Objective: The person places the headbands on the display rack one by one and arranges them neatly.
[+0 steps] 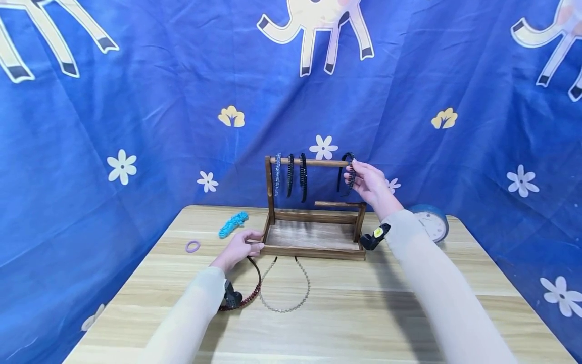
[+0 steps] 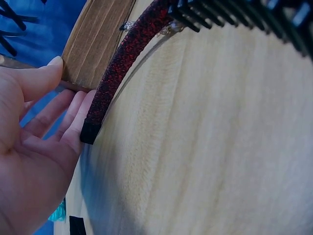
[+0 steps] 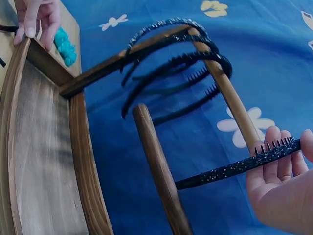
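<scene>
My right hand [image 1: 370, 184] pinches a black glittery toothed headband [image 3: 244, 164] at the free right end of the rod [image 1: 325, 163] of a wooden rack [image 1: 313, 251]; the band loops over the rod's tip. With thumb and fingers, my left hand [image 1: 241, 248] holds the front left corner of the rack's tray. Toward the rod's left side hang a silvery glitter headband [image 1: 277, 174] and two black toothed headbands, one [image 1: 290, 175] beside the other [image 1: 303, 178]. Below my left hand, a dark red headband [image 2: 117, 68] lies on the table, its end close to the fingers.
A clear beaded headband [image 1: 309, 289] lies in front of the rack, beside the red one. At the left are a turquoise cord bundle [image 1: 233, 224] and a purple ring [image 1: 193, 246]. A round clock [image 1: 429, 222] stands behind my right forearm. A short lower bar [image 1: 336, 204] juts over the tray.
</scene>
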The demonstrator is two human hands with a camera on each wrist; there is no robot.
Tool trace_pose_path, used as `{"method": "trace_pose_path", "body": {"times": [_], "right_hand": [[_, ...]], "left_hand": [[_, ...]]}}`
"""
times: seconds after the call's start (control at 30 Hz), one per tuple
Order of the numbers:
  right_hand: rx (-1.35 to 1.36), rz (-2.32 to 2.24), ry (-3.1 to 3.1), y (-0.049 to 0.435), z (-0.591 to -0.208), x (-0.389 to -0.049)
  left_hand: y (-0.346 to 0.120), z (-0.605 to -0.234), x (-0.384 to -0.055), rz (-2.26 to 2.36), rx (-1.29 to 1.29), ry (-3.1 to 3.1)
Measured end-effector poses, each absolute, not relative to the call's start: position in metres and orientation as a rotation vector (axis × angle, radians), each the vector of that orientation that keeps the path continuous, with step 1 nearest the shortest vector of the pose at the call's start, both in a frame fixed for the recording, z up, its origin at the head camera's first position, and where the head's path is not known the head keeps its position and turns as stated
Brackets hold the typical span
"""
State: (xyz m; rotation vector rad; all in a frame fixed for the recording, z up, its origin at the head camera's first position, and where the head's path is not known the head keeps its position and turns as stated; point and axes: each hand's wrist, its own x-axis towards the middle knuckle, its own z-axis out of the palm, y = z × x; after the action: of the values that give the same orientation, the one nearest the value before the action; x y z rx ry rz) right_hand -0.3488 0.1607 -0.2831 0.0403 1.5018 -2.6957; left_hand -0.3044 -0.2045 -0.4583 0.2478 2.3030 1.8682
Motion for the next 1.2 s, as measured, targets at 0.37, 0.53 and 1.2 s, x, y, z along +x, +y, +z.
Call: {"method": "trace_pose_path", "body": {"times": [0.37,0.53,1.2], "right_hand": [[0.027,-2.681,1.510,0.120,-0.282,-0.358],[-0.008,-2.664,1.535,0.109,-0.284,-0.356],[0.046,-2.544,1.612,0.083,-0.293,-0.363]], "left_hand": [[-0.206,-0.459,-0.303,1.861,0.266,2.303],[-0.206,-0.460,-0.303,1.866,0.272,2.308],[-0.205,-0.455,-0.300,1.884,0.279,2.272]]}}
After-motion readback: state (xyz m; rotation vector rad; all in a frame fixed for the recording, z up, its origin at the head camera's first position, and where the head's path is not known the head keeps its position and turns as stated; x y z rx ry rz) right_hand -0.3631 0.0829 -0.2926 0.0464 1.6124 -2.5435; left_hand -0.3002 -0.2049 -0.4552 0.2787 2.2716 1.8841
